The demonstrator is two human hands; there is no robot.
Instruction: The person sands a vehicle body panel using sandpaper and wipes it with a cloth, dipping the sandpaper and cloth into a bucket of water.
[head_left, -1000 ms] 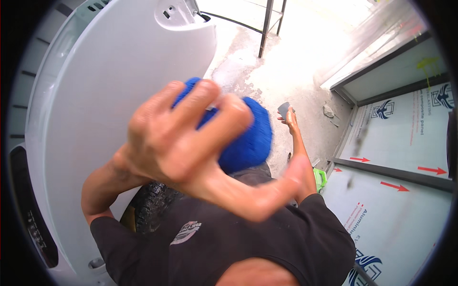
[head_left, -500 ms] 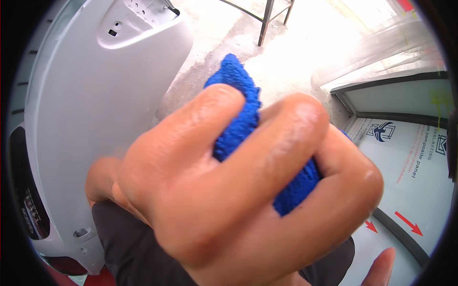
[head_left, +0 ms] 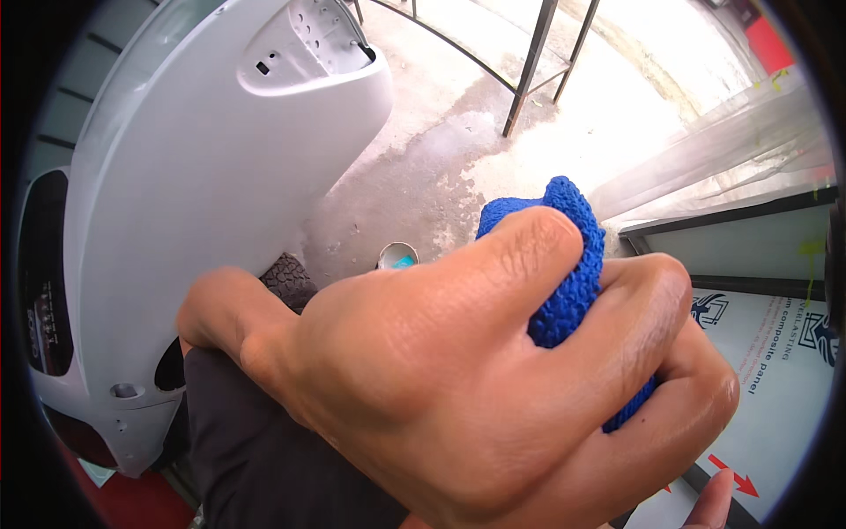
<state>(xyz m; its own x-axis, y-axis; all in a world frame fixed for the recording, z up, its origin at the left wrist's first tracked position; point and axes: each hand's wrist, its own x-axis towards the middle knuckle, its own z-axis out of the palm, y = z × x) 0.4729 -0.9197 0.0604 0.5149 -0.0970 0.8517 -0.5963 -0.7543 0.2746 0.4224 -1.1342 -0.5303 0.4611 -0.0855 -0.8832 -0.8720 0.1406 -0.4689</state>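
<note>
Large in the foreground, my left hand [head_left: 493, 353] is closed around a bunched blue cloth [head_left: 564, 295]. The back of this hand faces up and its bent fingers point right. Parts of the cloth show between the fingers and stick out past their far side. My left arm bends beside my dark-trousered leg [head_left: 256, 458]. At the lower right edge one fingertip [head_left: 712, 501] pokes up, seemingly from my right hand. The rest of that hand is hidden behind the left one or out of view, so its grip does not show.
On the left stands a pale car body panel [head_left: 194, 159] with a dark lamp. A small round tub [head_left: 399, 256] with turquoise contents sits on the concrete. Black metal frame legs [head_left: 529, 70] stand beyond. Right are film-covered panels [head_left: 767, 353] and clear plastic sheeting [head_left: 714, 150].
My left hand and the blue cloth have shifted right and down in the picture, with the cloth still gripped. The view has also shifted, and the tub on the floor now shows.
</note>
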